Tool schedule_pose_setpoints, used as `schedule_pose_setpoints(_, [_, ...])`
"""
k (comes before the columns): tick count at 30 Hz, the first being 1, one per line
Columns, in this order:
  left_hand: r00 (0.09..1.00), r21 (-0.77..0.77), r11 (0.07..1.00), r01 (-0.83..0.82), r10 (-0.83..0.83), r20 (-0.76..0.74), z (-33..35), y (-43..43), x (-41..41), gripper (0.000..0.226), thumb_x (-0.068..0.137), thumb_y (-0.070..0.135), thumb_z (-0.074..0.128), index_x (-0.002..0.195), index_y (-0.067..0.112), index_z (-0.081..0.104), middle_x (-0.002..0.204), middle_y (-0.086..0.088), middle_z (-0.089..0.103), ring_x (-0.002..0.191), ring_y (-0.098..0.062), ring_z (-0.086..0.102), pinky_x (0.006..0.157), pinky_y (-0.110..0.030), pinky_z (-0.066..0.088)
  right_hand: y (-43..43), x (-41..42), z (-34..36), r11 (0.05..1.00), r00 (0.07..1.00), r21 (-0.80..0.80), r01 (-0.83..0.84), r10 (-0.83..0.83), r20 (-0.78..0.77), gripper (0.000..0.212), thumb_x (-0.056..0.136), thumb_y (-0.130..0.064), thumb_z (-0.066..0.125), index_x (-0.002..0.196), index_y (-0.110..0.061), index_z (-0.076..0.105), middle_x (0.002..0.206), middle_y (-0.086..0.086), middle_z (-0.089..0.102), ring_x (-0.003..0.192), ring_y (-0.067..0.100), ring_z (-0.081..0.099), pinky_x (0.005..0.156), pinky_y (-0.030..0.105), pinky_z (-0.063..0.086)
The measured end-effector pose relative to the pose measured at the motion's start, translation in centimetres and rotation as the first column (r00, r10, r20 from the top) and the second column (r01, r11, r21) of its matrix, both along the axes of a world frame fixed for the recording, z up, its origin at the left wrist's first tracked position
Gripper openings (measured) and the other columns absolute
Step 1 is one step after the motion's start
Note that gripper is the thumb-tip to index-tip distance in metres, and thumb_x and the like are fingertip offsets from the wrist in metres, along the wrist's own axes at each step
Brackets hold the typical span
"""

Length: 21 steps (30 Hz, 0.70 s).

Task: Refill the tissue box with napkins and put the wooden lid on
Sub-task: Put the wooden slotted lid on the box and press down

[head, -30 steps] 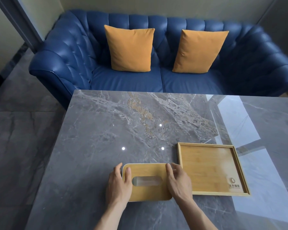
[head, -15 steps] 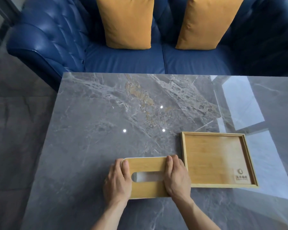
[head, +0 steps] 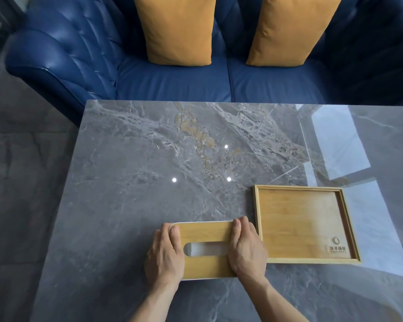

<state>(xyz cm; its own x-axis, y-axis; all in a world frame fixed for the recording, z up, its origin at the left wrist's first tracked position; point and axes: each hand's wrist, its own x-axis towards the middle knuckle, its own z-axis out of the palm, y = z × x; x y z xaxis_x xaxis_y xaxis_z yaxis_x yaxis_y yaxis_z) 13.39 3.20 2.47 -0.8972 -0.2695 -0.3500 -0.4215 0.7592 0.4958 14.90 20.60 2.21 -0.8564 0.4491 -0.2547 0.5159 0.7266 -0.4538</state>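
Note:
A wooden lid (head: 206,234) with an oval slot lies on top of the white tissue box, whose thin white rim (head: 200,222) shows along the far edge. White shows through the slot (head: 207,249). My left hand (head: 164,254) grips the lid's left end, thumb on top. My right hand (head: 248,248) grips the right end, fingers curled over the edge. The box stands near the front of the grey marble table (head: 149,170). No loose napkins are in view.
An empty wooden tray (head: 305,223) with a small logo lies just right of the box, almost touching my right hand. Behind the table stands a blue sofa (head: 172,82) with two orange cushions (head: 176,29). Window glare covers the table's right side.
The view has tilted down and moved closer. Both hands keep their hold on the lid's ends; the lid and tray stay where they were on the table.

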Motion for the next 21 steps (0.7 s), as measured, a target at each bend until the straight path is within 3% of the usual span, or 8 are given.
schedule_pose_setpoints(3, [1.0, -0.002, 1.0, 0.014, -0.014, 0.012, 0.4, -0.1, 0.1, 0.051, 0.09, 0.059, 0.011, 0.105, 0.029, 0.05, 0.11, -0.001, 0.063, 0.099, -0.033, 0.063, 0.077, -0.042, 0.049, 0.1, 0.2, 0.4, 1.0, 1.0, -0.028, -0.012, 0.013, 0.006, 0.04, 0.097, -0.055, 0.013, 0.092, -0.029, 0.042, 0.089, -0.004, 0.057, 0.081, 0.03, 0.06, 0.068, 0.042, 0.048])
schedule_pose_setpoints(7, [0.998, 0.089, 0.995, -0.044, 0.049, -0.049, 0.8, -0.5, 0.2, 0.04, 0.095, 0.05, 0.029, 0.123, 0.032, 0.05, 0.124, 0.002, 0.061, 0.109, -0.027, 0.061, 0.083, -0.041, 0.049, 0.3, 0.1, 1.1, 0.997, 0.994, 0.063, -0.053, 0.059, -0.09, 0.037, 0.101, -0.043, 0.032, 0.129, -0.025, 0.048, 0.122, -0.003, 0.057, 0.11, 0.023, 0.056, 0.081, 0.038, 0.05])
schedule_pose_setpoints(10, [0.971, 0.029, 0.986, 0.163, -0.155, -0.183, 0.7, -0.5, 0.3, 0.048, 0.096, 0.05, 0.028, 0.138, 0.033, 0.043, 0.138, 0.003, 0.049, 0.122, -0.02, 0.051, 0.096, -0.042, 0.048, 0.3, 0.2, 1.4, 0.958, 0.95, 0.132, -0.254, 0.273, -0.153, 0.047, 0.099, -0.037, 0.038, 0.143, -0.02, 0.042, 0.146, 0.004, 0.048, 0.136, 0.022, 0.042, 0.104, 0.037, 0.044])
schedule_pose_setpoints(12, [0.926, -0.083, 0.941, 0.329, -0.339, -0.167, 0.5, -0.3, 0.4, 0.052, 0.096, 0.05, 0.029, 0.145, 0.035, 0.036, 0.15, 0.003, 0.039, 0.128, -0.02, 0.046, 0.102, -0.042, 0.045, -0.1, 0.6, 1.1, 0.899, 0.897, 0.155, -0.409, 0.427, -0.115, 0.048, 0.101, -0.038, 0.037, 0.147, -0.023, 0.037, 0.155, 0.005, 0.039, 0.146, 0.021, 0.028, 0.111, 0.039, 0.038])
schedule_pose_setpoints(15, [0.889, -0.128, 0.896, 0.425, -0.44, -0.124, 0.1, -0.1, 0.5, 0.053, 0.097, 0.049, 0.028, 0.148, 0.035, 0.029, 0.156, 0.002, 0.032, 0.133, -0.024, 0.044, 0.104, -0.043, 0.044, -0.4, 0.7, 0.6, 0.865, 0.873, 0.16, -0.476, 0.487, -0.037, 0.05, 0.102, -0.042, 0.03, 0.15, -0.026, 0.03, 0.159, 0.002, 0.031, 0.15, 0.02, 0.015, 0.112, 0.041, 0.034])
schedule_pose_setpoints(21, [0.892, -0.094, 0.902, 0.422, -0.432, -0.133, 0.1, 0.0, -0.2, 0.052, 0.098, 0.05, 0.022, 0.147, 0.038, 0.031, 0.154, 0.003, 0.034, 0.128, -0.022, 0.048, 0.101, -0.041, 0.047, -0.4, -0.1, 0.9, 0.864, 0.876, 0.166, -0.475, 0.482, 0.003, 0.049, 0.101, -0.041, 0.029, 0.149, -0.029, 0.03, 0.155, 0.001, 0.038, 0.148, 0.022, 0.021, 0.112, 0.04, 0.034])
